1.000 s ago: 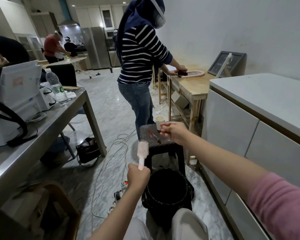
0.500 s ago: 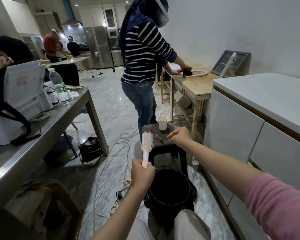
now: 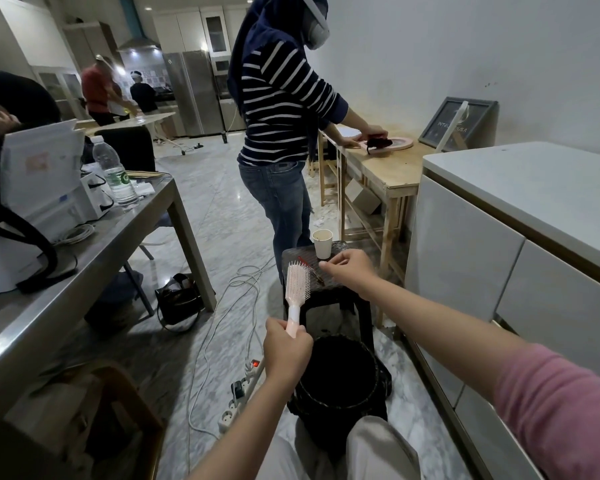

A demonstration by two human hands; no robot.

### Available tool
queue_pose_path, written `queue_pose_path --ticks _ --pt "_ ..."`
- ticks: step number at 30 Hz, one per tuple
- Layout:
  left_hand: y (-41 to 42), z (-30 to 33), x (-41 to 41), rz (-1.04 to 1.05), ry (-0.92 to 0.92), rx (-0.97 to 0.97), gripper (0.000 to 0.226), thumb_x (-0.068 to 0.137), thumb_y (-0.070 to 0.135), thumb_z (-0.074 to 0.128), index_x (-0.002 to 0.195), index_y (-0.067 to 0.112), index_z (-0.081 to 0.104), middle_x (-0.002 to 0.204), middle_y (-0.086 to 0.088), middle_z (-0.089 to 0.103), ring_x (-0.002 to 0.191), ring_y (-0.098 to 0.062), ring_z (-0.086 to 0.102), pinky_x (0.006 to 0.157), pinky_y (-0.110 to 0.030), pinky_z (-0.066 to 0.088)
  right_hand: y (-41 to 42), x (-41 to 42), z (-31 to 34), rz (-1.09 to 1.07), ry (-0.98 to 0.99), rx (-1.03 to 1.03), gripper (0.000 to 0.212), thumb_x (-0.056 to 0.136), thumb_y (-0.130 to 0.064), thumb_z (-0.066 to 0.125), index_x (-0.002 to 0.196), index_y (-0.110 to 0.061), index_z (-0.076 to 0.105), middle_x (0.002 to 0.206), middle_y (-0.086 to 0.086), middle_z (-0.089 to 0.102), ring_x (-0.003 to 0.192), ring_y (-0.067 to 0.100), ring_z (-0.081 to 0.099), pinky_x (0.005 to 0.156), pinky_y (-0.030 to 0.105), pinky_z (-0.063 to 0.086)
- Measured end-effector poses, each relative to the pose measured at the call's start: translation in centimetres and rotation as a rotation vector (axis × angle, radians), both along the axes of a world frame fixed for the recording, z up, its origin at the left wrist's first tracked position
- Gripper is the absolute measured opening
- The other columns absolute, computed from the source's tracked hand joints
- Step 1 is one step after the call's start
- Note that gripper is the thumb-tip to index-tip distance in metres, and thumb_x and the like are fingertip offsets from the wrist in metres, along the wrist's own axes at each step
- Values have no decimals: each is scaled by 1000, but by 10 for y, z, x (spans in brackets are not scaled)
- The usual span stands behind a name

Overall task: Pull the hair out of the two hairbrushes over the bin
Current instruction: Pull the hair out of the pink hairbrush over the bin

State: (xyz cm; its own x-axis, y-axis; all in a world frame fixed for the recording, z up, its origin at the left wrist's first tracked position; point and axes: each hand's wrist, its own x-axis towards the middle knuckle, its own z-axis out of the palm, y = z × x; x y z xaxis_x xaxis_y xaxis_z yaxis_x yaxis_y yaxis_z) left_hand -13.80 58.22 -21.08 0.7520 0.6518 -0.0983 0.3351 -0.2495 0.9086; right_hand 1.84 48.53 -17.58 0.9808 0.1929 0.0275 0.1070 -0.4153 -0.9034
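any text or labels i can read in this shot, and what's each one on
"INTE...USA": pale letters on the dark framed sign leaning on the wall; a white strip covers the middle, so only partly legible.
Water bottle label: green logo, wording too small to read.
White box on the steel table: faded reddish print, too blurred to read.

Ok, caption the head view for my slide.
Left hand grips pink hairbrush above black bin; right hand pinches beside it.
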Motion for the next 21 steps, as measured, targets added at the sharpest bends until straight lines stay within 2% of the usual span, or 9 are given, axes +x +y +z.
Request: queue_pose_path --ticks 4,5,9,13,16,19,21 --pt "-7 1 -1 -31 -12 4 16 87 17 56 95 8 46 76 -2 53 64 -20 51 61 -30 40 10 -12 6 220 169 -75 63 66 -51 80 107 -6 61 102 10 69 81 18 72 59 27 51" --pt "-9 2 -1 -40 -21 8 15 87 17 56 94 9 45 76 -2 53 64 -19 51 60 -30 40 13 -14 6 266 209 -93 62 67 -47 81 106 -3 62 100 14 70 79 17 72 57 27 51" --pt "-11 3 -4 -54 -72 46 15 89 16 56 93 9 44 76 -3 54 61 -17 50 55 -28 38 18 -15 9 260 267 18 29 72 -21 83 81 -2 64 75 10 68 59 12 66 60 27 58" --pt "-9 0 -7 -47 -121 86 16 89 17 57 90 10 43 70 -2 53 56 -16 49 51 -28 37 18 -18 12 199 297 123 26 73 -4 80 69 -7 54 70 9 61 64 17 63 57 27 58" --pt "-9 -2 -8 -43 -132 73 16 90 17 58 91 10 44 72 -3 54 57 -18 50 53 -29 39 19 -21 12 190 277 134 25 75 2 76 69 -7 53 73 10 60 65 17 62 58 29 58" --pt "-10 -2 -9 -49 -122 84 17 90 17 57 92 9 43 69 -1 52 55 -17 49 51 -28 37 21 -20 13 177 250 85 26 74 4 76 68 -7 54 73 10 58 72 24 64 61 34 59" --pt "-10 -2 -9 -60 -95 104 17 90 17 57 94 8 43 70 -1 51 55 -16 48 49 -27 35 22 -19 12 166 209 -25 22 74 8 74 68 -4 56 76 13 58 81 32 67 64 40 61"
